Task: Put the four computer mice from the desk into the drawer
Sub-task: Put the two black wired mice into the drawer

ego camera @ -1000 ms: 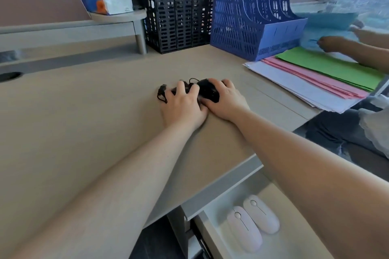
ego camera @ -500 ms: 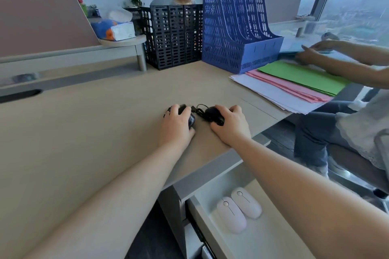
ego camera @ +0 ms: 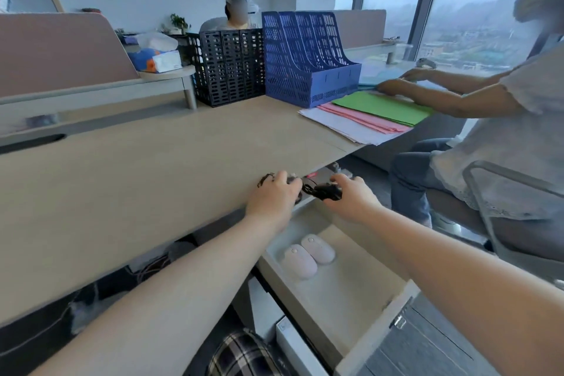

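Observation:
My left hand [ego camera: 271, 197] grips a black wired mouse [ego camera: 291, 181] at the desk's front edge; the hand covers most of it. My right hand [ego camera: 351, 197] holds a second black wired mouse [ego camera: 328, 191] just past the edge, above the open drawer [ego camera: 351, 293]. Their black cables tangle between the two hands. Two white mice [ego camera: 308, 255] lie side by side on the drawer floor, below my hands.
The wooden desk [ego camera: 137, 168] carries a black file rack [ego camera: 230, 67], a blue file rack [ego camera: 305, 58] and stacked coloured papers [ego camera: 366, 119]. A seated person at the right handles the papers. Another person sits behind the racks. A tissue box [ego camera: 158, 59] rests on a shelf.
Both hands have drawn the two black mice from the middle of the desk to its front edge; the right one now hangs over the drawer. The camera has tilted up.

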Demonstrator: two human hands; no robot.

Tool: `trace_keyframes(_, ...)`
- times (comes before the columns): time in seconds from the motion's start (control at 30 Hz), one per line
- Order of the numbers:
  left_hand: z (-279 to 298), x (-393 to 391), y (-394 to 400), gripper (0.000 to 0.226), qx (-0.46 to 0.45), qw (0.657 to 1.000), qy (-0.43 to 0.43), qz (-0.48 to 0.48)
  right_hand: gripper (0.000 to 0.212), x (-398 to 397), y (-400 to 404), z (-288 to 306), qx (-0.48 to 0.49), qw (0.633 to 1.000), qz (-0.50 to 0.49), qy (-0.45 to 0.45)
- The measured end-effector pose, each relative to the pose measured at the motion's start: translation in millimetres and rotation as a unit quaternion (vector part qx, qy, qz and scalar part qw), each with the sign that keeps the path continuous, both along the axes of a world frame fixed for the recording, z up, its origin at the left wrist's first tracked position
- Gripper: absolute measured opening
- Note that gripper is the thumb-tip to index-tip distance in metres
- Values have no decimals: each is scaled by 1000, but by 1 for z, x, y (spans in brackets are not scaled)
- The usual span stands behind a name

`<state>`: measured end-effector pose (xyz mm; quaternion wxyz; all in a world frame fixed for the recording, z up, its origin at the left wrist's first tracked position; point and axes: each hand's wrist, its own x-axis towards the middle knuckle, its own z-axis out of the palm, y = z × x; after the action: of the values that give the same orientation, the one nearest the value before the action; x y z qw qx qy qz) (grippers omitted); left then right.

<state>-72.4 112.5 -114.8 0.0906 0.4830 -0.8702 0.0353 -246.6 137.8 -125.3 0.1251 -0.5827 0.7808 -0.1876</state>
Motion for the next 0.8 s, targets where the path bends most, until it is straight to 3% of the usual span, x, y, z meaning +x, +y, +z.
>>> trace_keyframes(0.23, -40, -34, 63, 44, 72, 993, -86, -48, 39, -21, 53, -57, 83, 996, -29, -15)
trace_keyframes(0.33, -68, -48, 73, 30, 126, 988, -84, -41, 33, -29, 59, -75, 105, 994, -27, -30)
trace_keyframes(0.57, -123, -71, 84, 41, 197, 973, -120, -19, 49, -38, 52, -107, 196, 980, -1, -39)
trace_keyframes(0.8, -158, -86, 72, 44, 202, 973, -115, 7, 45, -39, 44, -132, 233, 972, 30, -28)
